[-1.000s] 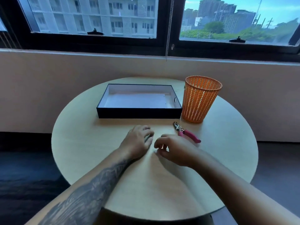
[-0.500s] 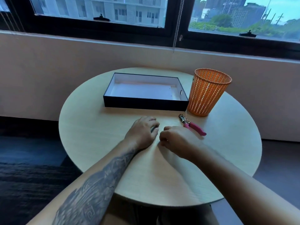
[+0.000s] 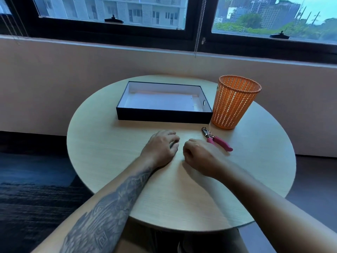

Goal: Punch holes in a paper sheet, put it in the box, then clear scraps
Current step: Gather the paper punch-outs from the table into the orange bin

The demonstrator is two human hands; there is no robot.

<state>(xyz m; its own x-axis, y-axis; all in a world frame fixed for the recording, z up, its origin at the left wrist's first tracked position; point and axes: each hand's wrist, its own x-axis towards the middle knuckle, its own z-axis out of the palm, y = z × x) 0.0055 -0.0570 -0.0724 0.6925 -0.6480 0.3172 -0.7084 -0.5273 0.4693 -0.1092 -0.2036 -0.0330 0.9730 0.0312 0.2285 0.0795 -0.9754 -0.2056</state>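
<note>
A white paper sheet [image 3: 160, 102] lies flat inside the black box [image 3: 164, 116] at the back of the round table [image 3: 109, 152]. A hole punch [image 3: 217, 139] with pink handles lies on the table in front of the orange basket [image 3: 233, 103]. My left hand [image 3: 160, 148] rests palm down in front of the box, fingers bent with the tips on the table. My right hand [image 3: 198, 156] sits just right of it, fingers curled under, close to the punch but not touching it. Any scraps between the hands are too small to see.
The orange mesh basket stands upright against the box's right end. A wall and window ledge run behind the table. Dark floor surrounds the table on the left and right.
My head view has shifted, so the table sits differently in the frame. Both hands stay close together at the same spot on the table, with the right fingers curled a little tighter.
</note>
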